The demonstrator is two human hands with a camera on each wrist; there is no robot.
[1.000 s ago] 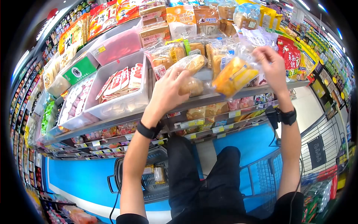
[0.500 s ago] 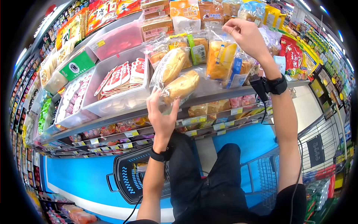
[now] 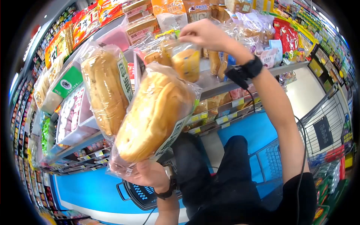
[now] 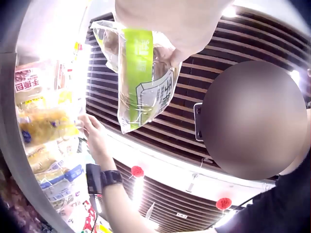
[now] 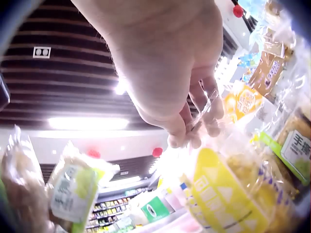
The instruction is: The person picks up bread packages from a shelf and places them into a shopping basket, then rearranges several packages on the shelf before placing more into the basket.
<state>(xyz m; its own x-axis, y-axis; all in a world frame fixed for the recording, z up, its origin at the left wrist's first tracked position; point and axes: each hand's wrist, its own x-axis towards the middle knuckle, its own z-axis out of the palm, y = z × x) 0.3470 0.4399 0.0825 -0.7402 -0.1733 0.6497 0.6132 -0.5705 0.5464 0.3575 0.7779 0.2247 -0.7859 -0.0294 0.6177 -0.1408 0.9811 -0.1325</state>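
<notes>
Two long bread loaves in clear bags, a nearer loaf (image 3: 152,116) and a farther loaf (image 3: 105,90), are held up over the shelf's front edge by my left hand (image 3: 152,176), which grips the lower end of the nearer bag. A green-and-white label shows on the held pack (image 4: 146,82) in the left wrist view. Above the shelf, my right hand (image 3: 206,35) pinches the top of a clear bag with yellow print (image 5: 226,194); this yellow bread pack (image 3: 186,62) hangs below the fingertips. How the farther loaf is held is hidden.
Plastic bins (image 3: 77,125) stand at the shelf's left, and a red snack bag (image 3: 286,35) lies to the right. Below are a dark basket (image 3: 140,195) on the blue floor and a wire shopping cart (image 3: 322,127) at the right.
My left hand has lifted the two loaves off the shelf, towards the camera and lower left. My right hand has moved left with the yellow pack.
</notes>
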